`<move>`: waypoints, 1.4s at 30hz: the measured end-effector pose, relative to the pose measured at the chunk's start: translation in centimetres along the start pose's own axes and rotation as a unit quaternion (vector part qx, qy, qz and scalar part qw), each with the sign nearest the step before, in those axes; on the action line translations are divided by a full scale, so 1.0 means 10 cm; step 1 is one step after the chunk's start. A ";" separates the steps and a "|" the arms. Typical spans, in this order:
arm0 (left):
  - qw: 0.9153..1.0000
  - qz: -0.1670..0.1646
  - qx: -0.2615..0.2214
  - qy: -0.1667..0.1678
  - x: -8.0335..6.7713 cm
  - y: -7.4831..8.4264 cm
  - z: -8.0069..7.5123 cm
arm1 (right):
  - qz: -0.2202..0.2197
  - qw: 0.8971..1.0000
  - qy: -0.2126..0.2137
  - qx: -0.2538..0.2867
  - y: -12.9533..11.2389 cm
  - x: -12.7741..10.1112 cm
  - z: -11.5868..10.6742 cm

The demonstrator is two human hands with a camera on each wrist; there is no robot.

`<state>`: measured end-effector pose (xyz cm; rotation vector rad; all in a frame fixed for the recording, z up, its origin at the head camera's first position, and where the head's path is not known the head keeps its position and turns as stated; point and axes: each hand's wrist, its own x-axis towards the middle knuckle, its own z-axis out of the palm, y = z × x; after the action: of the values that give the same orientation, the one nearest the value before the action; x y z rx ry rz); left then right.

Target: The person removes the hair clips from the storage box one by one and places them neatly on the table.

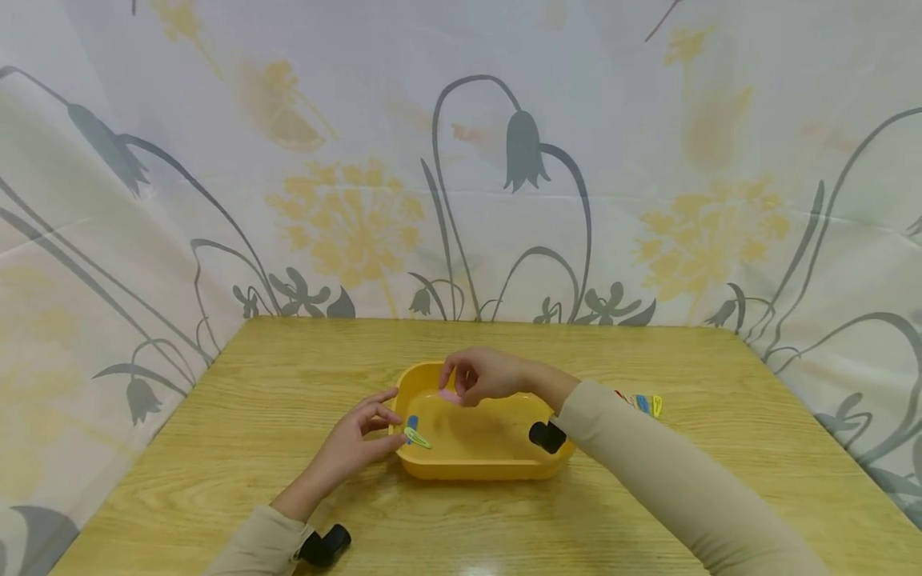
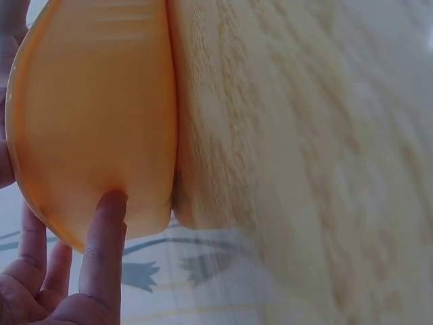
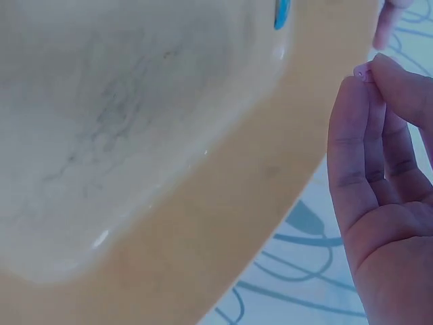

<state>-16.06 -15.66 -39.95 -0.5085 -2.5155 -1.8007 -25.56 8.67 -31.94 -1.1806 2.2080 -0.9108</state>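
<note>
A yellow plastic tub (image 1: 481,462) stands on the wooden table. My left hand (image 1: 358,438) holds its left rim, with one finger (image 2: 105,247) against the outer wall and others reaching to the rim. Inside, near that hand, lie a light green snap hair clip (image 1: 418,438) and a blue hair clip (image 1: 412,424), partly overlapping. Over the back left part of the tub, my right hand (image 1: 492,374) pinches a pink hair clip (image 1: 450,396) between thumb and fingertips. Only the clip's small end (image 3: 363,72) shows in the right wrist view.
Several more hair clips (image 1: 643,402), including red, blue and yellow ones, lie in a row on the table right of the tub, partly behind my right forearm. A patterned curtain (image 1: 490,200) hangs along the table's back edge. Each wrist carries a black camera (image 1: 547,437).
</note>
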 end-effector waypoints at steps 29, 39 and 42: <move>1.000 -0.006 -0.002 0.003 -0.01 -0.01 0.01 | 0.027 0.995 0.092 0.040 0.27 -0.83 -0.20; 1.000 -0.001 0.002 0.000 0.00 0.00 0.00 | 0.047 0.988 0.143 0.039 0.47 -1.10 -0.23; 1.000 0.003 0.004 0.002 0.00 -0.01 0.01 | 0.051 0.985 0.160 0.039 0.52 -1.18 -0.23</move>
<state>-16.09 -15.62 -40.03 -0.5131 -2.5147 -1.7870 -23.78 21.62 -33.09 -0.9278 2.4296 -1.2012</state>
